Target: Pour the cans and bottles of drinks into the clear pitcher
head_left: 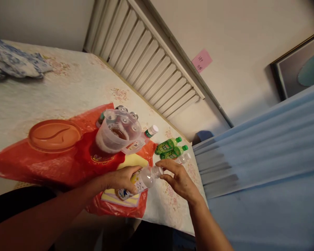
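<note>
My left hand is wrapped round the body of a clear plastic bottle with a white and blue label, held on its side over the red plastic bag. My right hand has its fingers pinched at the bottle's neck and cap end. Just behind the hands stands a clear plastic jug holding brownish liquid.
An orange lid lies on the red bag. Behind the jug are several cans and a small white-capped bottle; two green bottles lie to the right. Slatted headboard, blue curtain at right, floral cloth far left.
</note>
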A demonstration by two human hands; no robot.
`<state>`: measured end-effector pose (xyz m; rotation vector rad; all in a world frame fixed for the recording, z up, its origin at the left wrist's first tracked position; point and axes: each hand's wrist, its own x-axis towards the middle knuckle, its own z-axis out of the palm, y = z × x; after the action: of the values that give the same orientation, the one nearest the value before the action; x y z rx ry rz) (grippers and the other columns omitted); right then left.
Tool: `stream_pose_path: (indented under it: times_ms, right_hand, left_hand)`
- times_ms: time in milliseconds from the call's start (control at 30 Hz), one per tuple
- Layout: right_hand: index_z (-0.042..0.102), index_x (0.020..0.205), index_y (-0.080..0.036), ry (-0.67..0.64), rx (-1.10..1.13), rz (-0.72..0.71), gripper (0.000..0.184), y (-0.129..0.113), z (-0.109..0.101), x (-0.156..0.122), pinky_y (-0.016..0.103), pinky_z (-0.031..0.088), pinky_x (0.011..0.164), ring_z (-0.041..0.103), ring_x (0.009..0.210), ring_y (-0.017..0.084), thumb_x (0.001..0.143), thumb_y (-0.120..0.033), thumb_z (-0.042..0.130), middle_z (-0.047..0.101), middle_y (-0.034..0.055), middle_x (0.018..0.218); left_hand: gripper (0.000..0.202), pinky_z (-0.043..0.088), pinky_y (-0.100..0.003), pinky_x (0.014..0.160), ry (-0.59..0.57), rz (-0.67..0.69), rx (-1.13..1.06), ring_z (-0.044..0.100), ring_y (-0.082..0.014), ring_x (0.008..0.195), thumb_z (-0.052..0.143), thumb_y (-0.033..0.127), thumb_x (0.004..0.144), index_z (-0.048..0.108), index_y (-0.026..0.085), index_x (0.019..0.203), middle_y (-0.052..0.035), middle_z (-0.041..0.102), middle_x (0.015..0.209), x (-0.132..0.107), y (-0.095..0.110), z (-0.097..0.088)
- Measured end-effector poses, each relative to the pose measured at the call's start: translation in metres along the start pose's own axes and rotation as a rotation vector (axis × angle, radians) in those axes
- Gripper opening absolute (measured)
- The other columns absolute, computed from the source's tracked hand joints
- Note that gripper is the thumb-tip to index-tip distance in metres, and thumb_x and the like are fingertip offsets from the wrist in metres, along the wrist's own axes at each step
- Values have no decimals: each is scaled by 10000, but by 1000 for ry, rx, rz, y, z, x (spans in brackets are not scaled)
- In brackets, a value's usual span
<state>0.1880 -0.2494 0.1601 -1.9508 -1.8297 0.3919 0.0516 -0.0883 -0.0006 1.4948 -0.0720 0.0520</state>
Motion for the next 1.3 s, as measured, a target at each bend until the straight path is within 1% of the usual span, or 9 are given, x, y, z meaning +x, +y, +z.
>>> stream_pose_path:
  times_ms: [233,433,567,633,700,800,933,1133,1300]
  right_hand:
    - [664,1210,-238,-11,-92,-38,272,-5,5,2,378,491,927,620,1033,215,943,-273,619,673,94,1114]
    - [686,1202,-264,49,-58,35,283,-2,10,-2,399,494,941,626,1030,221,934,-340,635,681,87,1115]
    - [582,1355,-289,182,187,144,628,13,16,-12,420,516,935,633,1051,245,796,-516,755,663,95,1239]
    - [509,1422,-275,294,363,223,860,23,30,-18,417,539,911,629,1092,269,682,-592,813,626,114,1315]
    - [540,1386,-246,351,500,303,915,30,52,-24,417,549,905,641,1092,283,604,-598,859,636,117,1302]
    - [608,1281,-215,239,697,373,794,30,91,-30,441,544,932,668,1060,295,607,-536,877,694,96,1198]
    - [654,1145,-211,383,645,463,598,21,122,-28,421,539,949,680,1036,282,618,-394,870,735,62,1095]
    - [658,1077,-182,482,624,558,520,8,131,-25,340,583,810,711,907,243,584,-250,806,754,45,996]
    - [651,1041,-182,577,694,531,476,10,131,-36,321,580,805,711,888,227,580,-198,768,753,31,972]
  left_hand:
    - [685,529,-299,814,51,-21,80,638,-247,1008,718,226,563,559,218,1230,-21,668,1131,1,-3,1]
    - [703,534,-296,815,41,-25,92,643,-238,998,718,240,564,550,204,1245,-15,672,1119,2,-5,2]
    - [688,530,-301,830,53,-21,92,641,-242,1016,727,254,574,553,201,1237,-23,670,1134,1,-4,1]
    - [671,530,-305,830,73,-16,102,644,-239,1000,742,250,571,562,199,1216,-19,671,1120,1,-5,1]
    - [676,531,-312,833,95,7,109,643,-235,988,758,245,562,564,202,1209,-14,671,1112,3,-8,1]
    - [656,527,-328,864,123,59,108,636,-235,1007,761,251,564,570,209,1190,-10,665,1125,5,-10,2]
    - [640,517,-348,902,144,91,160,624,-241,1024,751,243,560,566,193,1171,-26,661,1128,4,-8,3]
    - [692,507,-349,947,143,77,194,607,-242,1067,739,261,590,528,212,1247,-23,653,1173,-1,-7,9]
    - [791,438,-377,1070,97,86,196,544,-274,1246,724,345,662,423,246,1386,-52,579,1379,1,-15,21]
